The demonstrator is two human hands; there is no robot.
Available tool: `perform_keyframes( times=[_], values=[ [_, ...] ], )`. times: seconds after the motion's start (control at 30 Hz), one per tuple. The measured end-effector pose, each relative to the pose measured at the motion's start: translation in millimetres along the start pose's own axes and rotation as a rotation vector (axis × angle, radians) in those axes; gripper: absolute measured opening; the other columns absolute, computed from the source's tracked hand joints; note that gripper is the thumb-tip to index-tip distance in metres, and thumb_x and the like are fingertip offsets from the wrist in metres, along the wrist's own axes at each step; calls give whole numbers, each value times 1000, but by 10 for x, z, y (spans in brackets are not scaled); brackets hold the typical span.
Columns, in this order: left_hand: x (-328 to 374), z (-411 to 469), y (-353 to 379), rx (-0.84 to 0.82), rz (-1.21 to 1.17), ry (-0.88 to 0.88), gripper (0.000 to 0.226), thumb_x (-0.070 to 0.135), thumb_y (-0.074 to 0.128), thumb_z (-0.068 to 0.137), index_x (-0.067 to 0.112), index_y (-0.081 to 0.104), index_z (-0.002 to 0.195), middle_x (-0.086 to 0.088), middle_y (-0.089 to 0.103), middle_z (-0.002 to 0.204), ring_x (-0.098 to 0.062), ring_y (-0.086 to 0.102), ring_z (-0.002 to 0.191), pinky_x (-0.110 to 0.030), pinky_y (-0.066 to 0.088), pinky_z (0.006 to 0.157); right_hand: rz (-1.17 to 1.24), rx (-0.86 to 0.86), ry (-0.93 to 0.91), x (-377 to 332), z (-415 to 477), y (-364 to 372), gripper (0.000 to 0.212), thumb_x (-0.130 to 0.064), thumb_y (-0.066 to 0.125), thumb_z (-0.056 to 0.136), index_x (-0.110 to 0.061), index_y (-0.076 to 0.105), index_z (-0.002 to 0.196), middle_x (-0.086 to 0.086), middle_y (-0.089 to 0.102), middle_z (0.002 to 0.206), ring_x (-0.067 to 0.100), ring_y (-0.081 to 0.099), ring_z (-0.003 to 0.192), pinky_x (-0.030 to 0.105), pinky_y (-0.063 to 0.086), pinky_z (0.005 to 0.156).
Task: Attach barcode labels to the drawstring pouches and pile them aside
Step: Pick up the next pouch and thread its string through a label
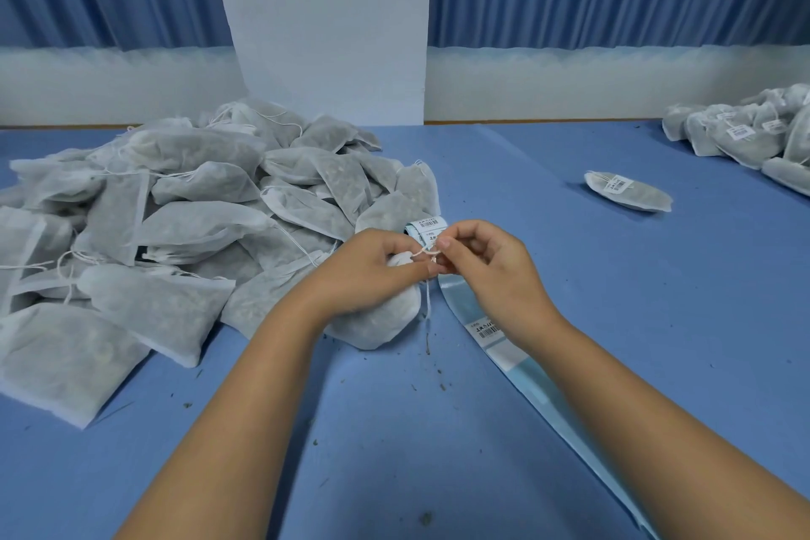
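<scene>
White mesh drawstring pouch (385, 320) sits on the blue table (570, 276) under my left hand (372, 272), which grips its gathered neck. Right hand (486, 272) pinches the thin white cord (426, 252) right beside the left hand. Looks like cinching or knotting; no label on this pouch that I can see. White roll of barcode labels (429, 227) just beyond both hands, pale blue backing strip (537, 386) running under the right wrist. Next: free the right hand, peel one label, press it flat on the pouch, then shift it to the labelled pile of pouches (745, 132) far right of the right hand. Unlabelled heap of pouches (175, 210) left of the left hand.
</scene>
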State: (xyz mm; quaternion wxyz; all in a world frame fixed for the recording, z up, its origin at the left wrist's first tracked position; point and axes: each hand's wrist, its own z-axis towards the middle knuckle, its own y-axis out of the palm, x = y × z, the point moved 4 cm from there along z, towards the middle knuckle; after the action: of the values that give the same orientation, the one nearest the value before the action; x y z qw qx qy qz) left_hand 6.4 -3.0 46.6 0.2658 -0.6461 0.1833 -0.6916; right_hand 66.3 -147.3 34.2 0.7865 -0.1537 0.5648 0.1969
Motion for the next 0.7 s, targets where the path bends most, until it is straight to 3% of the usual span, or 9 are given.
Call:
perform_keyframes(
  times=[0.13,0.27,0.4,0.5,0.6,0.7],
  values=[
    [89,-22,3,-23,-2,61,23,25,61,98,24,68,77,7,73,79,-2,62,79,-15,44,78,116,55,122,48,30,-38,14,-7,50,100,-12,55,88,-5,69,67,8,65,66,20,53,62],
    [101,-3,52,4,115,90,24,24,53,101,15,62,81,-10,66,86,-26,59,84,-37,46,81,153,125,189,77,38,-67,14,-11,47,101,-13,55,90,-4,67,68,9,65,65,19,49,54],
    [122,0,72,11,202,129,24,20,49,101,8,53,80,1,50,71,-10,43,66,-32,37,67,192,147,242,100,48,-86,16,-12,46,102,-12,55,90,-3,66,69,8,64,61,19,49,51],
    [143,-8,73,23,248,149,28,19,50,98,20,45,70,7,42,63,-6,39,59,-28,30,58,174,136,283,114,48,-88,17,-13,44,102,-11,56,90,-7,67,64,6,64,60,19,50,49],
    [162,-18,103,32,357,173,35,21,51,94,29,37,62,8,44,57,-3,43,56,-24,25,52,215,103,376,134,45,-91,27,-12,43,101,-12,60,80,-1,71,71,7,67,62,21,50,48],
    [166,-19,127,42,433,152,40,23,50,93,33,38,56,24,50,58,1,45,56,-22,24,49,254,97,450,162,46,-111,29,-11,44,99,-11,62,77,3,75,78,8,68,63,19,47,46]
  ],
)
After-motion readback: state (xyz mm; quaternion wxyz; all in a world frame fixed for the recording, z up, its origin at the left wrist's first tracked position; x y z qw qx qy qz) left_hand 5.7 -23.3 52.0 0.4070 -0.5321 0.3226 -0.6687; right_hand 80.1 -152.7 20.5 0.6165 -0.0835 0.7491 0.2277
